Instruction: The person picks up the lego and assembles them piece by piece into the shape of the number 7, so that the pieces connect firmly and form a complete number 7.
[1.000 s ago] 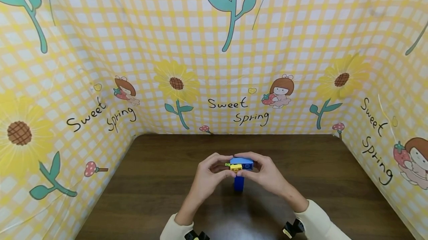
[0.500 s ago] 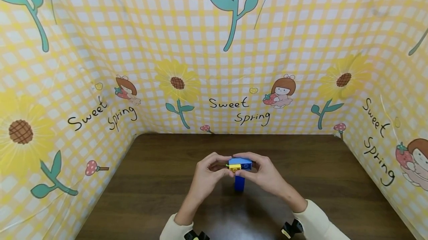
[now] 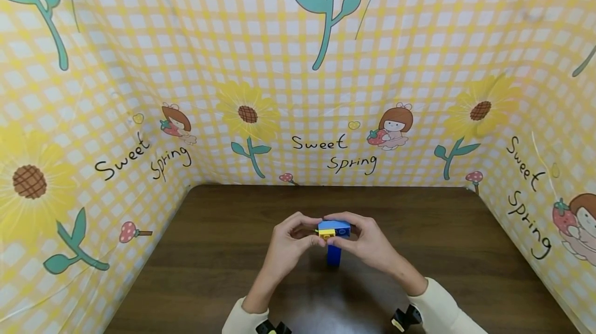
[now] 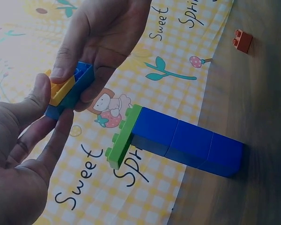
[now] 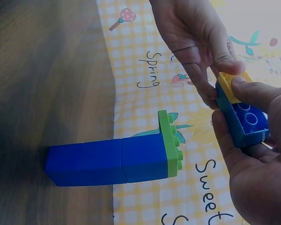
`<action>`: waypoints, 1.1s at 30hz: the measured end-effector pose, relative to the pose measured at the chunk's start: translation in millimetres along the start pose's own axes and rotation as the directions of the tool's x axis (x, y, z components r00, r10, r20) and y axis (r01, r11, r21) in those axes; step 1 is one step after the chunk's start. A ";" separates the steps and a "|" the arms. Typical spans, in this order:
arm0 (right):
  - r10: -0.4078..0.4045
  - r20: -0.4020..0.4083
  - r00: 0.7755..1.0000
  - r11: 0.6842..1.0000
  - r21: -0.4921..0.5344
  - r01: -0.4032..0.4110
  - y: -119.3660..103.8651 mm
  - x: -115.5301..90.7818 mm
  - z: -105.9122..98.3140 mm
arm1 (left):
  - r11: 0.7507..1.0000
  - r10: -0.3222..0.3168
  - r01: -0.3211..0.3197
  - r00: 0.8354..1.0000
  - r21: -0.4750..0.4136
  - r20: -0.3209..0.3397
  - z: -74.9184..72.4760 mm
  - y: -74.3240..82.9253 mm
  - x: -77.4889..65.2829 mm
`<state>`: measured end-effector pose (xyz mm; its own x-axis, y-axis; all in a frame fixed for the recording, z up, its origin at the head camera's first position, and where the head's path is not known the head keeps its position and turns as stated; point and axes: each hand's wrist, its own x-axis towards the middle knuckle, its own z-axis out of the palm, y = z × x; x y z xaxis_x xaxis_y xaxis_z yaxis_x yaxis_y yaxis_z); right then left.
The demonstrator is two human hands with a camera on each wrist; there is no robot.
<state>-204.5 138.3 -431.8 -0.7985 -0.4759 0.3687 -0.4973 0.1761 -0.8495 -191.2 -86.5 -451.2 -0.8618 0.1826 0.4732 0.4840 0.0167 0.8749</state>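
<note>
Both hands hold a blue toy building brick together, its hollow underside partly showing in the right wrist view. A smaller yellow brick lies against that underside. My left hand pinches the left end, thumb on the yellow brick and fingers round the blue one. My right hand grips the other end, its thumb also pressing on the yellow brick. Close by, a column of blue bricks stands upright on the table. On its top sits a green studded plate, overhanging one side. The hands are apart from the column.
A red brick stands on the table, seen only in the left wrist view. The dark wooden table is bounded at the back and sides by a yellow checked cloth with printed flowers.
The held bricks shifted very slightly left in the first half second, with both thumbs staying on the yellow brick. Since then the hands look still, and the column stands where it was.
</note>
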 end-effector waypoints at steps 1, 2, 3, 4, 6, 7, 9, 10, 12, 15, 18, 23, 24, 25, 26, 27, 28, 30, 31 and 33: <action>-0.006 0.000 1.000 1.000 -0.001 0.006 0.2 0.2 0.0 | 1.000 -0.005 0.005 1.000 0.000 0.001 -0.1 0.5 0.0; -0.010 0.000 1.000 1.000 -0.002 0.010 0.4 0.4 0.1 | 1.000 -0.010 0.010 1.000 0.000 0.002 -0.2 1.2 0.0; -0.014 0.000 1.000 1.000 -0.002 0.014 0.3 0.7 0.2 | 1.000 -0.015 0.015 1.000 -0.002 0.003 -0.2 1.8 0.1; -0.018 -0.001 1.000 1.000 -0.001 0.018 0.4 1.0 0.3 | 1.000 -0.020 0.020 1.000 -0.006 0.004 -0.3 2.1 0.1; -0.027 -0.004 1.000 1.000 -0.003 0.027 0.8 1.6 0.4 | 0.999 -0.032 0.032 0.999 -0.014 0.005 -0.5 3.2 0.3; -0.031 -0.005 1.000 1.000 -0.004 0.031 1.1 1.8 0.6 | 0.999 -0.039 0.039 0.999 -0.018 0.006 -0.6 3.7 0.5; -0.039 -0.010 0.999 0.999 -0.010 0.039 1.2 2.2 1.0 | 0.999 -0.047 0.048 0.999 -0.025 0.009 -0.8 4.1 0.6; -0.044 -0.011 0.999 0.999 -0.016 0.044 1.1 2.2 1.1 | 0.998 -0.051 0.051 0.999 -0.029 0.011 -0.9 4.3 0.6; -0.057 -0.014 0.998 0.998 -0.033 0.057 0.6 1.9 1.5 | 0.998 -0.052 0.052 0.999 -0.035 0.014 -1.0 4.4 0.3; -0.083 -0.021 0.996 0.995 -0.056 0.081 -0.2 1.4 2.1 | 0.998 -0.053 0.053 0.998 -0.038 0.018 -1.2 4.5 0.2; -0.101 -0.025 0.995 0.992 -0.072 0.099 0.2 1.1 2.9 | 0.998 -0.056 0.056 0.998 -0.039 0.019 -1.3 4.5 0.2; -0.090 -0.030 0.995 0.993 -0.072 0.088 1.0 1.5 3.6 | 0.998 -0.055 0.056 0.998 -0.033 0.027 -2.1 3.6 0.0; -0.083 -0.029 0.996 0.994 -0.070 0.080 0.7 1.9 3.5 | 0.998 -0.055 0.056 0.998 -0.030 0.030 -2.5 3.5 0.2; -0.073 -0.028 0.997 0.995 -0.068 0.071 0.1 2.2 3.5 | 0.998 -0.052 0.053 0.998 -0.026 0.033 -3.0 3.2 0.2; -0.068 -0.025 0.997 0.995 -0.069 0.066 0.0 2.6 3.6 | 0.998 -0.054 0.055 0.998 -0.024 0.036 -3.6 3.2 0.5; -0.059 -0.021 0.998 0.996 -0.067 0.058 -0.6 3.0 3.5 | 0.998 -0.055 0.056 0.998 -0.021 0.039 -4.2 3.1 0.7; -0.055 -0.016 0.998 0.996 -0.069 0.054 -1.0 3.4 3.4 | 0.998 -0.053 0.054 0.998 -0.017 0.042 -4.9 2.7 0.8; -0.045 -0.001 0.999 0.997 -0.058 0.045 -1.5 3.6 2.6 | 0.999 -0.044 0.045 0.998 -0.010 0.048 -6.5 1.8 1.0; -0.042 0.007 0.999 0.998 -0.051 0.042 -1.3 3.3 1.9 | 0.999 -0.038 0.038 0.998 -0.009 0.051 -7.2 1.2 1.1; -0.036 0.019 0.999 0.998 -0.044 0.037 -1.4 2.7 -0.4 | 1.000 -0.024 0.025 0.998 -0.005 0.053 -8.6 0.4 1.2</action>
<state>-206.1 137.1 -429.4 -0.7734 -0.4985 0.3916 -0.5407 0.1965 -0.8179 -193.4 -94.7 -449.4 -0.8641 0.2338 0.4458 0.4620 0.0166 0.8867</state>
